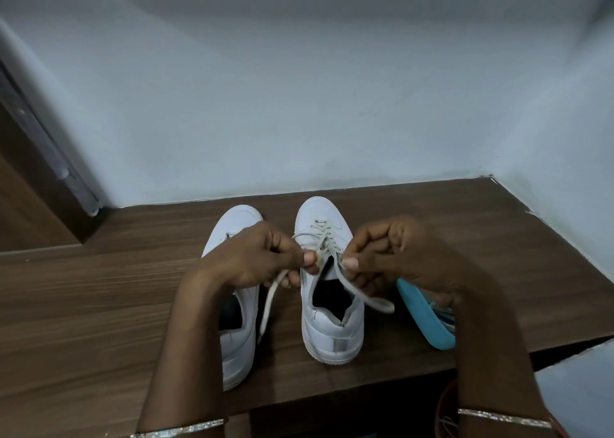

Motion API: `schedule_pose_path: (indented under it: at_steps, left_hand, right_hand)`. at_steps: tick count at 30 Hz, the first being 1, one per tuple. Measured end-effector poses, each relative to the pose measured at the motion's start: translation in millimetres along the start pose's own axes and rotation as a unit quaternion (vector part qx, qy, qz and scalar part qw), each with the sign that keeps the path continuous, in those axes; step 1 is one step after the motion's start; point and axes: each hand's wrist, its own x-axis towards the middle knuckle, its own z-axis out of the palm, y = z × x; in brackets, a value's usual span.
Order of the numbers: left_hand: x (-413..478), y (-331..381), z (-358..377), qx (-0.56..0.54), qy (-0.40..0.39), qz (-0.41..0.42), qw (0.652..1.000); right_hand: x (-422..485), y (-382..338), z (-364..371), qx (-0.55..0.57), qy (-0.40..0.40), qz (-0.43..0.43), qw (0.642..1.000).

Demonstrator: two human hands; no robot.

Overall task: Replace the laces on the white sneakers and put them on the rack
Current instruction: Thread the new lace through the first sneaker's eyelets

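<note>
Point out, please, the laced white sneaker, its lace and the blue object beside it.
laced white sneaker (332,338), head view, on its heel.
lace (382,304), head view, on its loose end.
blue object (420,316), head view, on its broad face.

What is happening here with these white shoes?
A person is working on the lace of one white sneaker: the left hand and the right hand each pinch a strand above its opening, loose ends hanging down. The other sneaker stands beside it on the wooden surface, and a blue object lies under the right hand.
</note>
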Motion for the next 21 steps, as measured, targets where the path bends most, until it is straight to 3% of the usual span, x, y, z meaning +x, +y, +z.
schedule_pose_path:
  at_steps: [2, 5, 10, 18, 21]
  left_hand:
    - [2.5, -2.7, 0.3, 0.082, 0.001, -0.036, 0.996]
    - [4.2, -8.0, -1.1, 0.173, 0.012, -0.090, 0.981]
    - [13.9, -9.8, 8.3, -0.020, 0.106, -0.098, 0.989]
    - [30.7, -10.6, 30.5, -0.149, 0.216, -0.080, 0.962]
    - [33.5, -8.4, 33.6, -0.210, 0.230, -0.085, 0.946]
  right_hand:
    - [0.6, 2.3, -0.7, -0.043, -0.021, 0.037, 0.998]
    - [0.4, 3.9, -3.4, -0.102, 0.012, 0.063, 0.993]
    - [6.7, 9.5, -3.3, -0.163, 0.108, 0.085, 0.977]
    - [14.0, 15.8, 0.1, -0.137, 0.081, 0.077, 0.984]
    - [14.2, 16.3, -2.2, -0.093, 0.117, 0.046, 0.988]
